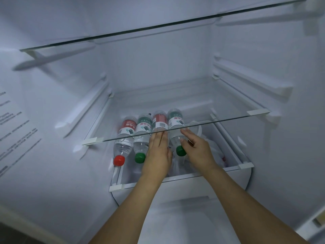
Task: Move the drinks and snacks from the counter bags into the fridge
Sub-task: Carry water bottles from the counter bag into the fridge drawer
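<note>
Under the glass shelf [175,128], low in the fridge [52,120], four water bottles [159,120] lay side by side, caps toward us. We had our left hand [158,154] flat, fingers straight, on the third bottle, hiding its cap. Our right hand [197,148] curled round the neck of the green-capped bottle [175,138] furthest right. Full, so we judged them heavy, smooth, prone to roll; best gripped mid-body. White bags [218,154] lay right of them.
</note>
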Demonstrator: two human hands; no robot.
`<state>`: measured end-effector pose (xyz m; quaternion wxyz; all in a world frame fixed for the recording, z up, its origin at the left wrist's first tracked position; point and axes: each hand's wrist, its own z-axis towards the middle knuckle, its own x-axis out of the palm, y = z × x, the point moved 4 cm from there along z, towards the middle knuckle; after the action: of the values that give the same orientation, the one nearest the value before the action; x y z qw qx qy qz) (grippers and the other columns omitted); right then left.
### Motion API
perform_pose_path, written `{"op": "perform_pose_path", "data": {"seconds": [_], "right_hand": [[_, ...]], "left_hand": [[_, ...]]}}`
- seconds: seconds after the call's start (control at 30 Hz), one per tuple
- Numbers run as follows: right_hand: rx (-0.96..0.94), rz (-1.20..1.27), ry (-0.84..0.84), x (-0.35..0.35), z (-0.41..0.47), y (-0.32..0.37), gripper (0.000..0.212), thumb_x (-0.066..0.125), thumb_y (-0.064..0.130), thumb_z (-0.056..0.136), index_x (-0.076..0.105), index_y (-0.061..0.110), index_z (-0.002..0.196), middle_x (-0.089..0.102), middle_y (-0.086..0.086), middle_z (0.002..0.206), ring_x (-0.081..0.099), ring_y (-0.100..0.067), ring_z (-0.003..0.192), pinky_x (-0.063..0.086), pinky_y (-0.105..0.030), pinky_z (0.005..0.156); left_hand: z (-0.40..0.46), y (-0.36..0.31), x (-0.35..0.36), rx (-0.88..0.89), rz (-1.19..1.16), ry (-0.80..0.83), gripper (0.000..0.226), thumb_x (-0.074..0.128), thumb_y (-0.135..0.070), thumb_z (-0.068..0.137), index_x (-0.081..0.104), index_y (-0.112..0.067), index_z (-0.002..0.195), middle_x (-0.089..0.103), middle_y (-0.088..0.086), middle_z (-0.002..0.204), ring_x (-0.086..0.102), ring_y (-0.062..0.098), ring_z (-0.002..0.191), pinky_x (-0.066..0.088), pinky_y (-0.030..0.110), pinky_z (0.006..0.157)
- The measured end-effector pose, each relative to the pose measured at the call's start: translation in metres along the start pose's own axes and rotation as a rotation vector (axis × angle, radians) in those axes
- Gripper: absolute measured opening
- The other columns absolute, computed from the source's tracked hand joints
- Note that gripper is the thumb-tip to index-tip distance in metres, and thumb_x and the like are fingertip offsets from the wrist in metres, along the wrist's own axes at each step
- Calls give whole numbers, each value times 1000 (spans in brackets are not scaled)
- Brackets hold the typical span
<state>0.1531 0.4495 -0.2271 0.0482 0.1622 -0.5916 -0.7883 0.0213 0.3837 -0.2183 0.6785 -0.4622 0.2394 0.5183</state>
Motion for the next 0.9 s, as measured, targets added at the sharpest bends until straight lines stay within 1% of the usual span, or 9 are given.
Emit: {"op": "perform_pose_path", "data": {"seconds": [0.17, 0.23, 0.4, 0.57, 0.7, 0.9], "right_hand": [[10, 4, 2, 0, -1, 0, 40, 57, 18, 98, 55, 22, 138, 42, 1, 152, 37, -5, 137, 31, -21, 111], [13, 4, 6, 0, -2, 0, 40, 57, 18, 98, 54, 23, 138, 41, 1, 152, 36, -5, 137, 31, -21, 111], [5, -24, 17, 1, -3, 3, 41, 56, 20, 99, 53, 22, 140, 40, 0, 153, 36, -9, 140, 32, -31, 116], [11, -34, 18, 1, -4, 4, 40, 55, 20, 99, 52, 23, 140, 41, -1, 153, 38, -10, 139, 34, -32, 115], [25, -54, 17, 1, -5, 6, 40, 53, 21, 100, 52, 23, 140, 42, -1, 152, 38, -12, 140, 33, -41, 116], [15, -75, 23, 1, -6, 6, 41, 50, 19, 101, 50, 22, 142, 42, -1, 152, 38, -13, 140, 34, -43, 115]], "left_hand": [[0, 0, 0, 1, 6, 10, 60, 50, -11, 100, 26, -7, 155, 19, 8, 163, 6, 21, 153, 18, 41, 123], [0, 0, 0, -3, 6, 10, 61, 50, -11, 100, 26, -7, 156, 19, 8, 163, 7, 21, 153, 18, 40, 123], [1, -2, 0, 2, 17, 4, 62, 53, -11, 99, 27, -7, 155, 22, 9, 162, 10, 21, 152, 19, 39, 124], [0, -3, -1, 2, 15, -4, 61, 53, -11, 99, 28, -8, 155, 23, 8, 162, 10, 21, 152, 19, 38, 124], [0, -3, -2, -7, 12, -1, 61, 53, -11, 99, 28, -8, 155, 23, 8, 162, 12, 22, 152, 19, 38, 124], [1, -3, -2, 3, 18, -2, 62, 53, -11, 99, 28, -7, 155, 23, 9, 162, 10, 21, 152, 18, 38, 124]]}}
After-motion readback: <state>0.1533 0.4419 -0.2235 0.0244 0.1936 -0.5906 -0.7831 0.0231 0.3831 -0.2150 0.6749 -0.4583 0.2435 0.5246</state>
